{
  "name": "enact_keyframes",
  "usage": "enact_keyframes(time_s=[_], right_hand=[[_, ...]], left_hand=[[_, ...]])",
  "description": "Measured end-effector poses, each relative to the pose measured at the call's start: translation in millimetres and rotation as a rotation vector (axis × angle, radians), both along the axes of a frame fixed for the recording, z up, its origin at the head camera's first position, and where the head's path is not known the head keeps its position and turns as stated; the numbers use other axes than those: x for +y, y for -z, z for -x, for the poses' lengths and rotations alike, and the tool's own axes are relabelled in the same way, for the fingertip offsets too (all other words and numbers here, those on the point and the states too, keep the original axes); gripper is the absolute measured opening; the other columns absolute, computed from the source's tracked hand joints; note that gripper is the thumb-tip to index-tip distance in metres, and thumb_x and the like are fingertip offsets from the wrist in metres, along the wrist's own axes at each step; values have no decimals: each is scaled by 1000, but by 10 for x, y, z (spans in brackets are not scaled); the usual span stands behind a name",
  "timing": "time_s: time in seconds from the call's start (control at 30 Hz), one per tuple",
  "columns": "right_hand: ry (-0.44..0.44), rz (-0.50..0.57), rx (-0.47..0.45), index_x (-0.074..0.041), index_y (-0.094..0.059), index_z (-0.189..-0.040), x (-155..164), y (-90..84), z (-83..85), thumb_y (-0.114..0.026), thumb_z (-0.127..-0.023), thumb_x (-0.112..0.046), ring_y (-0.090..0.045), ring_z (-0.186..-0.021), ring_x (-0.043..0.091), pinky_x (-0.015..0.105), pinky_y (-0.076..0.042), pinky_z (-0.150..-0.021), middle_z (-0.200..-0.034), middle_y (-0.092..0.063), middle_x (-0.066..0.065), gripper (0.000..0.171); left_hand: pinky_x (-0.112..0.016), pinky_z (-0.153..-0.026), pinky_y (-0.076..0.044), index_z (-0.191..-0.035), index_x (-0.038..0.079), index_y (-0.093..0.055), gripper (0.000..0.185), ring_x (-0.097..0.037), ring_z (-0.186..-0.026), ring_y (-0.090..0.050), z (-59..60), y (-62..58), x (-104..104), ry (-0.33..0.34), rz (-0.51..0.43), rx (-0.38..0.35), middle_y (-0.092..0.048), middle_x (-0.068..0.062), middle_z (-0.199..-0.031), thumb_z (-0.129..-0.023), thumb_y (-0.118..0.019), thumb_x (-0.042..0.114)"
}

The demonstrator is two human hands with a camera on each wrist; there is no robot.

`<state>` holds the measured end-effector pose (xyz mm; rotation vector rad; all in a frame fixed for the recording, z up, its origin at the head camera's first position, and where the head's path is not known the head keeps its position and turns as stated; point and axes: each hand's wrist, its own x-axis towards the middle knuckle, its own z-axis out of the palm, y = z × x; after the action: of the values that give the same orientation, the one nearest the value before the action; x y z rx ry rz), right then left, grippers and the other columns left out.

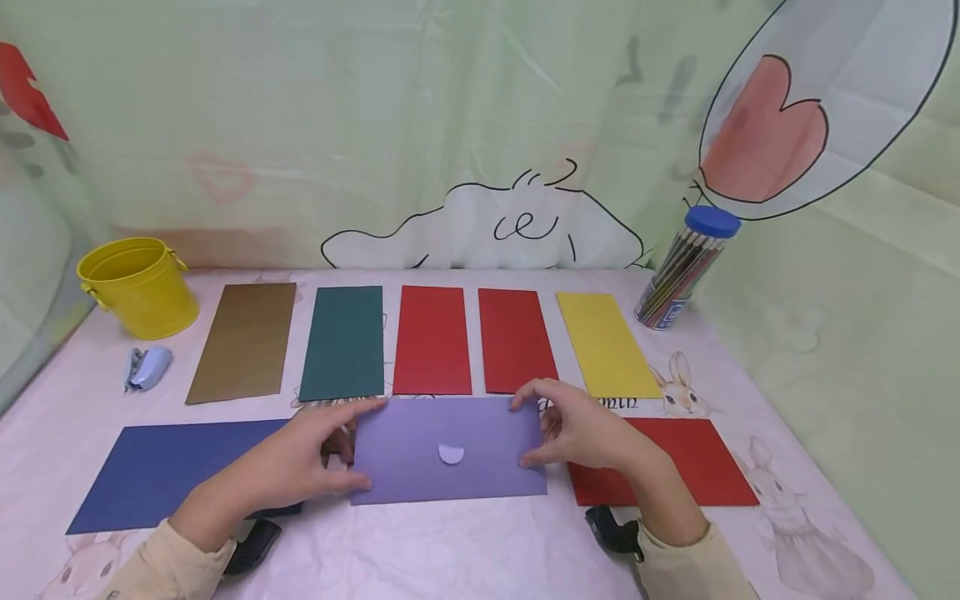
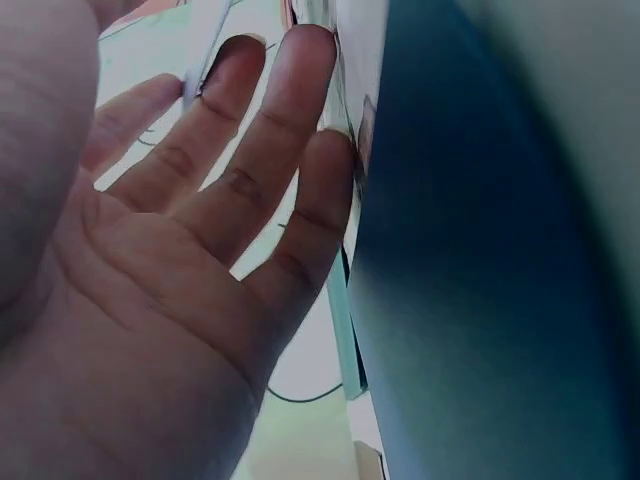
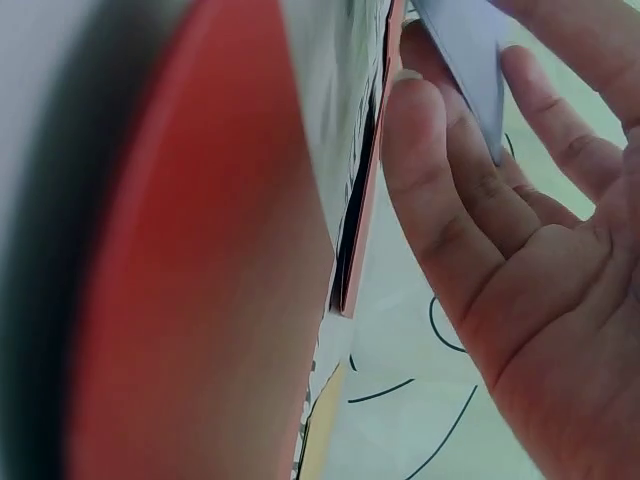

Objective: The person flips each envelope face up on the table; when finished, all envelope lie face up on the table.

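Observation:
A purple rectangular card (image 1: 487, 433) lies wide across the middle, a small white half-round mark (image 1: 451, 454) at its centre. By its left end my left hand (image 1: 311, 450) holds it, with the thumb near the bottom corner and the index finger at the top one. My right hand (image 1: 581, 425) grips the right end the same way. In the right wrist view a corner of the purple card (image 3: 475, 70) passes between fingers and thumb. Under my left wrist is a blue card (image 1: 187, 462); a red card (image 1: 686, 462) lies beneath my right wrist.
Behind stands a row of upright-laid cards: brown (image 1: 243, 342), green (image 1: 342, 342), two red ones (image 1: 432, 340) and yellow (image 1: 607, 343). A yellow bucket (image 1: 142, 292) and a light-blue stapler (image 1: 148, 368) are at left. A blue-lidded tube of pencils (image 1: 682, 275) stands back right.

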<state>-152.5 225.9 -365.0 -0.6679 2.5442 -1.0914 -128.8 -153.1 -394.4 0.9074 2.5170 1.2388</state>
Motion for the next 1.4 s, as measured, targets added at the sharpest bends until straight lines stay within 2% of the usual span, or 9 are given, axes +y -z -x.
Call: enact_keyframes(time_s=[0.17, 0.33, 0.43, 0.5, 0.57, 0.73, 0.93, 1.17, 1.4], right_hand=[[-23, -84, 5, -19, -68, -120, 11, -15, -12, -92, -73, -19, -60, -79, 20, 30, -55, -66, -106, -58, 2, 52], [-53, -105, -12, -21, -72, -123, 12, -12, -12, -91, -75, -28, -61, -83, 20, 29, -55, -71, -114, -59, 1, 52], [-61, -110, -13, -20, -72, -124, 1, -9, -10, -91, -75, -27, -61, -84, 20, 28, -55, -71, -116, -59, 2, 53], [-54, -121, -18, -19, -72, -125, -10, -10, -13, -92, -74, -25, -61, -83, 19, 28, -55, -70, -118, -58, 3, 55], [-40, -138, -25, -20, -72, -126, -27, -12, -15, -92, -74, -24, -60, -83, 18, 28, -55, -69, -120, -58, 4, 56], [3, -173, -45, -22, -73, -126, -69, -17, -18, -92, -73, -21, -59, -82, 17, 29, -55, -67, -124, -56, 5, 56], [23, -209, -50, -21, -74, -124, -115, -32, -46, -93, -72, -18, -58, -84, 17, 29, -55, -65, -125, -53, 6, 56], [54, -338, 4, -22, -76, -121, -210, -84, -84, -95, -67, -20, -51, -109, 21, 29, -55, -78, -121, -51, 0, 57], [12, -468, 15, -15, -76, -119, -391, -195, -104, -94, -68, -19, -57, -92, 14, 31, -54, -78, -111, -58, -3, 54]], left_hand=[[-26, -67, -48, -148, 6, -49, 79, -9, -78, -53, -29, 26, 9, 12, 49, 93, -54, 8, -86, -80, -87, 22], [-27, -72, -47, -145, 4, -52, 74, -10, -81, -52, -69, -6, 27, -7, 105, 111, -53, 7, -88, -81, -86, 22], [-39, -91, -47, -145, 7, -54, 74, -18, -103, -59, -87, -24, 35, -39, 175, 146, -64, 0, -109, -81, -85, 26], [-53, -102, -38, -144, 10, -56, 74, -26, -119, -56, -100, -28, 41, -67, 227, 172, -63, -6, -126, -80, -85, 29], [-65, -105, -26, -143, 12, -58, 73, -34, -132, -48, -109, -27, 45, -91, 266, 196, -58, -9, -140, -78, -85, 32], [-67, -99, -23, -140, 17, -61, 70, -35, -129, -47, -115, -15, 53, -123, 309, 209, -60, -8, -137, -77, -85, 35], [-58, -92, -26, -136, 21, -65, 64, -29, -120, -46, -106, -4, 71, -125, 330, 206, -61, -3, -131, -77, -85, 36], [-49, -82, -26, -115, 42, -71, 48, -20, -106, -38, -112, -50, 114, -185, 373, 164, -50, 9, -115, -71, -88, 41], [-60, -92, -24, -113, 36, -71, 45, -25, -114, -44, -163, -87, 201, -164, 362, 193, -54, 13, -112, -71, -85, 27]])
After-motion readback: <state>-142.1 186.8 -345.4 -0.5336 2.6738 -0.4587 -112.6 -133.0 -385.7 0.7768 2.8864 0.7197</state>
